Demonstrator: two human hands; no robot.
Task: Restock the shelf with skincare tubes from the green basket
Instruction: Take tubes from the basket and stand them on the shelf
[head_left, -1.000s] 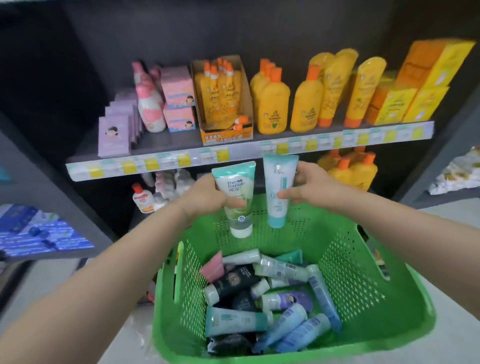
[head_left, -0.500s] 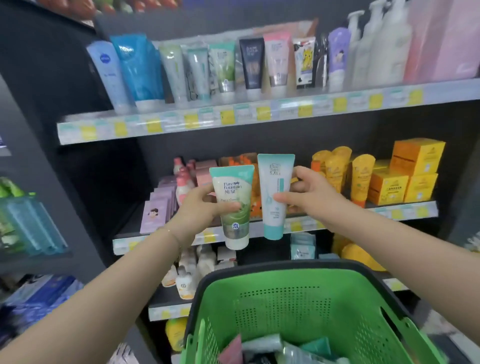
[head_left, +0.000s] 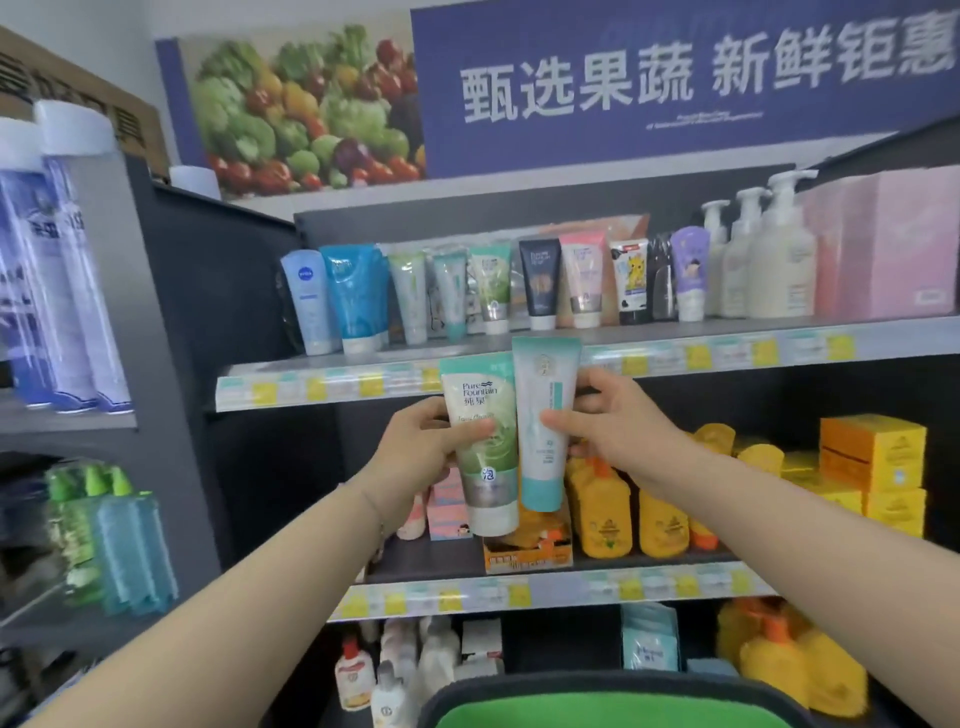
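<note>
My left hand (head_left: 415, 449) grips a green and white tube (head_left: 483, 447), cap down, just below the top shelf's edge (head_left: 519, 371). Right beside it, my right hand (head_left: 608, 421) pinches a teal and white tube (head_left: 543, 421), also cap down and upright. The two tubes touch side by side. On the top shelf stands a row of skincare tubes (head_left: 493, 288), caps down. Only the far rim of the green basket (head_left: 597, 704) shows at the bottom edge; its contents are out of view.
Pump bottles (head_left: 774, 260) and pink boxes (head_left: 883, 244) fill the top shelf's right end. Yellow bottles (head_left: 634, 514) and orange boxes (head_left: 872, 467) sit on the middle shelf. A side rack with blue bottles (head_left: 57, 291) stands at left. A produce banner (head_left: 571, 88) hangs above.
Both hands rose with their tubes from above the basket up to the top shelf's edge. My view tilted up, so the basket dropped almost out of sight.
</note>
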